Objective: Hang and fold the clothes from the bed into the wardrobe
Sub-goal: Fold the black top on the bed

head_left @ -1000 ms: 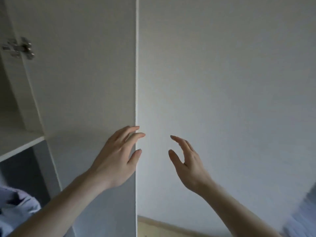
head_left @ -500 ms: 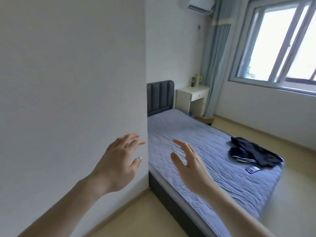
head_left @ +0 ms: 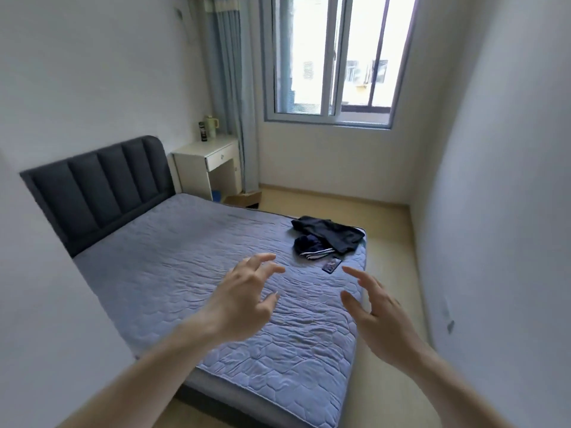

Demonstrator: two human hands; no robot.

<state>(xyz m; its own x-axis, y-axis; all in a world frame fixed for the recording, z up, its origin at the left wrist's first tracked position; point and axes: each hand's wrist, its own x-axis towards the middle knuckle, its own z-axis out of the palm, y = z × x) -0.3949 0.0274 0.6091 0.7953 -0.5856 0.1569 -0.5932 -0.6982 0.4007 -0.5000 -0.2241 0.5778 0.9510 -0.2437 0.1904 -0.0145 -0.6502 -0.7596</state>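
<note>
Two bare hands are reaching out in front of me in the lower half of the frame, both holding nothing. I am seeing the left hand (head_left: 244,299) at lower centre with its fingers spread and lightly bent, and the right hand (head_left: 378,316) just right of it, palm turned inward, fingers wide and nearly straight. Both are hovering over the near part of the bed (head_left: 191,273), which is wearing a quilted lavender cover and running from lower centre toward the left.

Beyond the fingertips, toward the right edge of the mattress, the dark clothes (head_left: 327,236) are lying in a loose heap; one piece is showing white stripes. A small dark phone (head_left: 331,265) is lying flat on the cover just in front of the heap.

Farther back, the padded dark headboard (head_left: 99,193) is standing at the left. A white nightstand (head_left: 210,162) is sitting beside it, carrying a pale jug (head_left: 211,125). A window (head_left: 336,60) is filling the upper centre, with a curtain (head_left: 231,88) hanging at its left.
</note>
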